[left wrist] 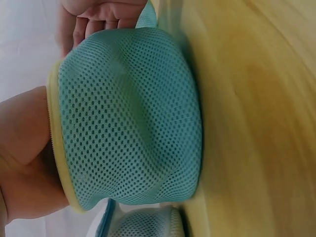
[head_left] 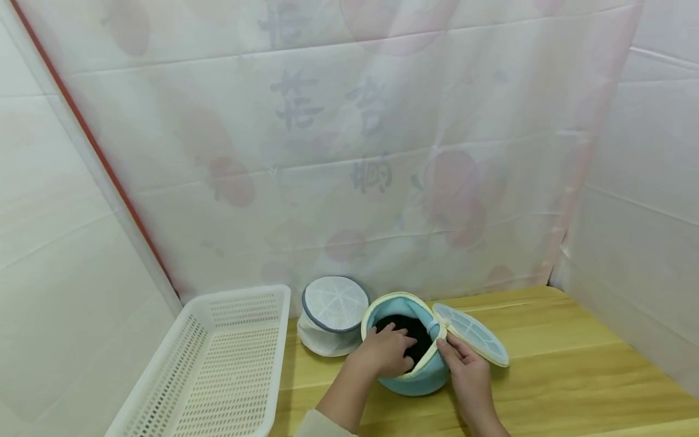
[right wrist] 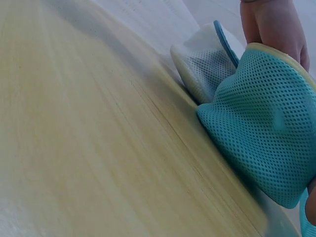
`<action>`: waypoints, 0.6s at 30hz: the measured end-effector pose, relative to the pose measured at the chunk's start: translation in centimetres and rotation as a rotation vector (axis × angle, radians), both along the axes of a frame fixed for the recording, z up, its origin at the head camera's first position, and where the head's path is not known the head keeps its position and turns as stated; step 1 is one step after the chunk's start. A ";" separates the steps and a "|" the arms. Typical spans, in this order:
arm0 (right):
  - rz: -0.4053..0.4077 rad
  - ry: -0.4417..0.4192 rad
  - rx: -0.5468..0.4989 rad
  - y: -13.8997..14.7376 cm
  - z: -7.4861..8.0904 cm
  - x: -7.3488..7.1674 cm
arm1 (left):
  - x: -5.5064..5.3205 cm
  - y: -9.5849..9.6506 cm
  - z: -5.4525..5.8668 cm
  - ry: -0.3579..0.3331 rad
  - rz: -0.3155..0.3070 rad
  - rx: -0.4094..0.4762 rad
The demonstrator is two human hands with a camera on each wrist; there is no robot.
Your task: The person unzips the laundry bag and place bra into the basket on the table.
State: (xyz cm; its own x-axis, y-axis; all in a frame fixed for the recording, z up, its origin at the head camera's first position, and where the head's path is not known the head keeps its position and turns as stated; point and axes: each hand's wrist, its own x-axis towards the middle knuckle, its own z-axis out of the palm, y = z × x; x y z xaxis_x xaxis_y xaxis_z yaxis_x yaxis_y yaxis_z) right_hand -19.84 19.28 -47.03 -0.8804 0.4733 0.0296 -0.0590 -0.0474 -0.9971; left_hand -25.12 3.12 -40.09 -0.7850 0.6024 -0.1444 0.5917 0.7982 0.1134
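Note:
A round blue mesh laundry bag (head_left: pixel 420 383) with a yellow zipped rim stands on the table, its top unzipped. The round lid (head_left: pixel 475 337) hangs folded back to the right. Inside lies a black cloth (head_left: pixel 405 326). My left hand (head_left: pixel 386 352) reaches into the bag from the front left, fingers spread over the black cloth. In the left wrist view the bag's mesh side (left wrist: pixel 128 118) hides those fingers. With thumb and fingers, my right hand (head_left: pixel 466 370) pinches the bag's rim close to where the lid joins it.
Just left of the blue bag sits a white mesh laundry bag (head_left: pixel 334 303) with a grey-blue zipped edge. Farther left, a white perforated plastic basket (head_left: pixel 281 346) stands on the wooden table (head_left: pixel 573 370). White printed sheeting (head_left: pixel 491 121) walls in the back and sides.

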 end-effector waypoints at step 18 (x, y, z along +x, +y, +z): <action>-0.060 -0.066 0.048 -0.2 0.3 0.0 | -0.4 -0.5 -0.9 0.334 0.021 0.267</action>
